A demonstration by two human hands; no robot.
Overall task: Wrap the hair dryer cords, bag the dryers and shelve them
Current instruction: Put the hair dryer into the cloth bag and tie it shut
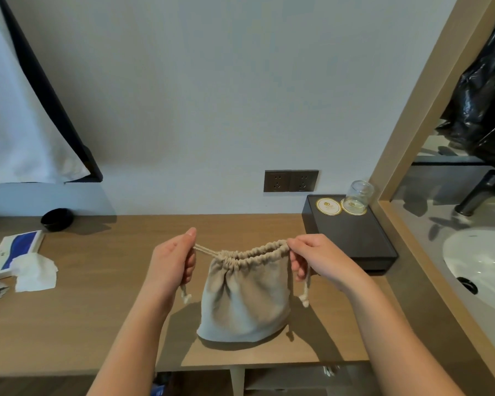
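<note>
A beige drawstring bag [245,298] hangs bulging between my hands, its bottom resting on the wooden counter [97,324]. The bag's mouth is gathered nearly closed. My left hand [173,261] grips the drawstring [205,250] pulled out to the left of the mouth. My right hand [316,258] pinches the right end of the gathered rim, with a knotted cord end [305,295] dangling below it. Whatever is in the bag is hidden; no hair dryer shows.
A black tray [363,241] with round coasters and an upturned glass [357,195] stands at the right by a wall socket [290,180]. A tissue box [17,251], loose tissues and a black bowl [57,219] lie at the left. A sink [483,261] is far right.
</note>
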